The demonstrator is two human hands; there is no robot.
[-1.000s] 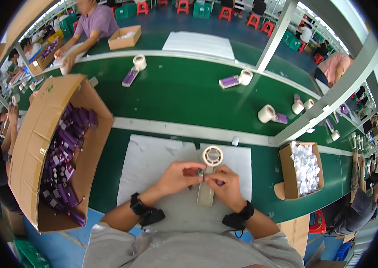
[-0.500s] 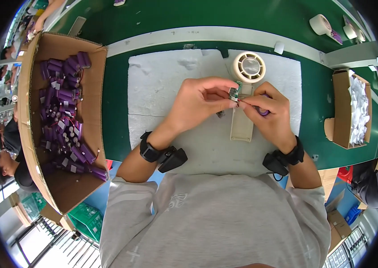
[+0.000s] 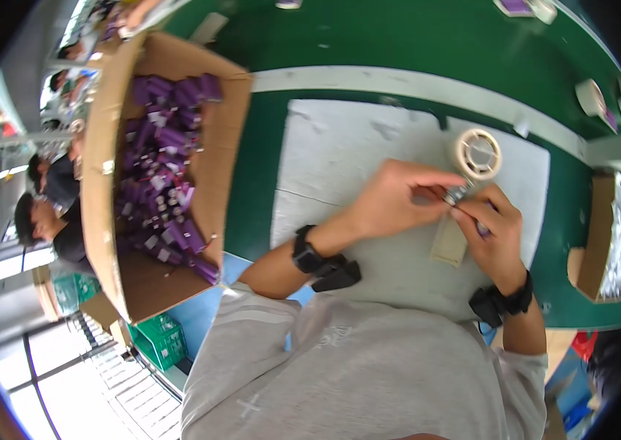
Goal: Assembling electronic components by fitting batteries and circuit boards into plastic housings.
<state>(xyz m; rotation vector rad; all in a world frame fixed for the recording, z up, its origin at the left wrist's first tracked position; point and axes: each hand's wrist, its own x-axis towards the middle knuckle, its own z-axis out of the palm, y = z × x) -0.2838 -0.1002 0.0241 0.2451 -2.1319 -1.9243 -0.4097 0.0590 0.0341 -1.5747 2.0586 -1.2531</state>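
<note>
We pinched a small metallic part (image 3: 458, 194) (mostly hidden by fingers) between left hand (image 3: 398, 199) and right hand (image 3: 494, 235).

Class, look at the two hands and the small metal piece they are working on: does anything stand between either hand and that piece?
Nothing visible does. The left hand and the right hand both already pinch the small metal piece with their fingertips, above the white mat. The tape roll lies just beyond, apart from the grip.
</note>
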